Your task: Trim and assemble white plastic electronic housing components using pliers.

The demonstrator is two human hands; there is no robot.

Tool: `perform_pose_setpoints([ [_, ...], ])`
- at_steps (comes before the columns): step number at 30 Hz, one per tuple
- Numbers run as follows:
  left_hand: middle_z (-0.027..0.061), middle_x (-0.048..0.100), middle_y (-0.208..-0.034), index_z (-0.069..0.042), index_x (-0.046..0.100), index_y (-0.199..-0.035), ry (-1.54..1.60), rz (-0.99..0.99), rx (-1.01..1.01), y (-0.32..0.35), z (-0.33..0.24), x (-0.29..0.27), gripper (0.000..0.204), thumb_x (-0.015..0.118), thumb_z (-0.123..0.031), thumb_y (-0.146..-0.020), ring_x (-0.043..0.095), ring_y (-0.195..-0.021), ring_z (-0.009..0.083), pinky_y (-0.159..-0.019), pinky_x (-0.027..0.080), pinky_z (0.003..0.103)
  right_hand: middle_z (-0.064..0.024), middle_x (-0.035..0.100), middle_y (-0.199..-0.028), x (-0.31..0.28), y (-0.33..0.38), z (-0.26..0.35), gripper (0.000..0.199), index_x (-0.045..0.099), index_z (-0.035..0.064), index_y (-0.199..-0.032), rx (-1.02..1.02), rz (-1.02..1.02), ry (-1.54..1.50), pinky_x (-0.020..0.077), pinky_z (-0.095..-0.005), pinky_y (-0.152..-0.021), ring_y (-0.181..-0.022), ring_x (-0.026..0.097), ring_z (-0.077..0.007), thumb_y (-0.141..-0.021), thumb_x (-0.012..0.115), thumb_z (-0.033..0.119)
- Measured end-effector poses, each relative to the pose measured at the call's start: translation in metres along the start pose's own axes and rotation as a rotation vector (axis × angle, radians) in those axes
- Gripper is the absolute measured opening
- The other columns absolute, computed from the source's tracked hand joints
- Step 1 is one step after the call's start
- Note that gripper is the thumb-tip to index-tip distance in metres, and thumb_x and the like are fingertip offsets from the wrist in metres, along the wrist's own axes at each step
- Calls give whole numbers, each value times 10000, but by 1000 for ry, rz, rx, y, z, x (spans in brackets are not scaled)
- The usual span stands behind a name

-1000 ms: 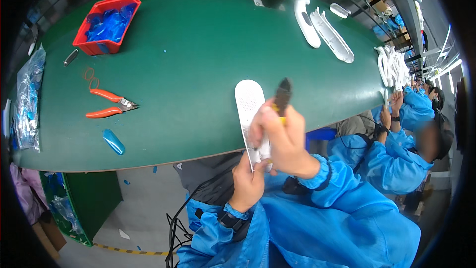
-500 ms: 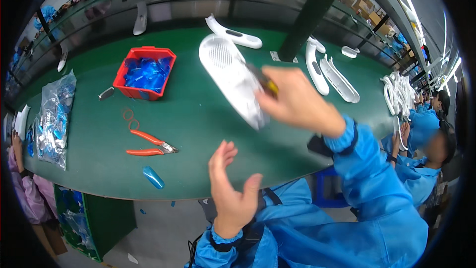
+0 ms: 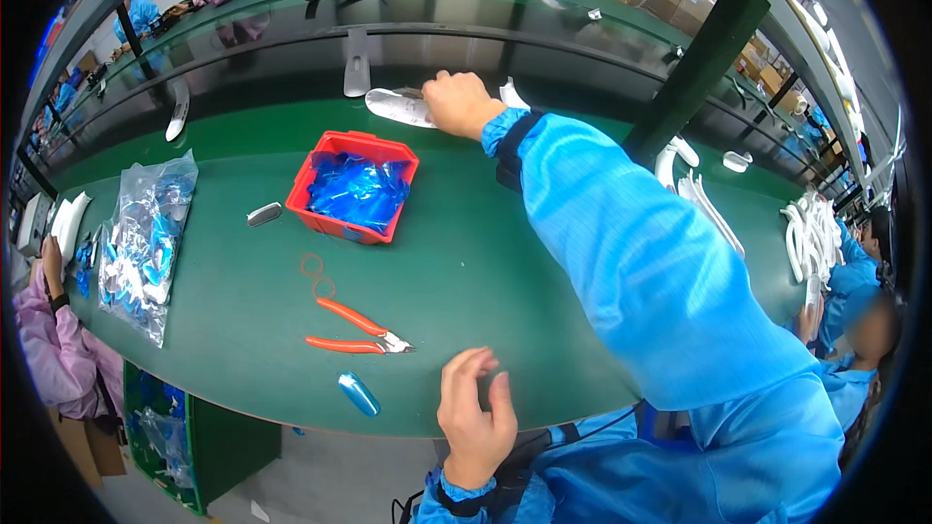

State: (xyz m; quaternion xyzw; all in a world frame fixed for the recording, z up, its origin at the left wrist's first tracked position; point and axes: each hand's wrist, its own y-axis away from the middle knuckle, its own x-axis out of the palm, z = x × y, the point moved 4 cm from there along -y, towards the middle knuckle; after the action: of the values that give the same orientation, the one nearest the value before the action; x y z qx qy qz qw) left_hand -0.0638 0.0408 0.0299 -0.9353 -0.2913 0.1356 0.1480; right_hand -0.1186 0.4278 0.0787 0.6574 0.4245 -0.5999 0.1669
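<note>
Nearby, I see one left hand (image 3: pixel 476 427), open and empty, at the front edge of one green table (image 3: pixel 544 340). Beyond it: one glossy blue piece (image 3: pixel 359 394), one pair of orange-handled cutters (image 3: pixel 364 322), two thin reddish rings (image 3: pixel 311 275), one grey oval part (image 3: pixel 264 213) and one red bin (image 3: pixel 340 226) of blue film (image 3: pixel 354 189), too jumbled to count. Farther, one right hand (image 3: pixel 461 104) curls at the end of one white shell (image 3: pixel 393 108) near the back; I cannot tell whether it grips. Setting the shell there looks nearly done, with only letting go left, if held.
</note>
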Motion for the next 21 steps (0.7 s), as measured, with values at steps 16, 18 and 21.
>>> perform_pose_setpoints([
  [16,178,625,-1054,50,604,-1066,96,45,15,1,1,-1,209,574,16,-861,675,-833,239,-773,536,342,-193,673,-1156,15,114,-143,609,629,36,-1182,627,296,-183,516,-434,-916,-1077,650,-349,-737,791,417],
  [18,177,622,-1050,56,601,-1063,82,31,10,1,1,0,204,572,13,-865,679,-837,237,-771,535,340,-199,662,-1176,22,110,-144,619,620,36,-1185,617,291,-178,502,-442,-938,-1102,633,-359,-727,799,411],
  [21,179,621,-1052,63,597,-1059,65,25,-18,2,1,-2,201,571,13,-865,682,-843,237,-774,533,337,-195,670,-1155,-12,111,-139,600,625,24,-1160,589,61,-292,502,-448,-926,-1074,639,-374,-709,811,374],
])
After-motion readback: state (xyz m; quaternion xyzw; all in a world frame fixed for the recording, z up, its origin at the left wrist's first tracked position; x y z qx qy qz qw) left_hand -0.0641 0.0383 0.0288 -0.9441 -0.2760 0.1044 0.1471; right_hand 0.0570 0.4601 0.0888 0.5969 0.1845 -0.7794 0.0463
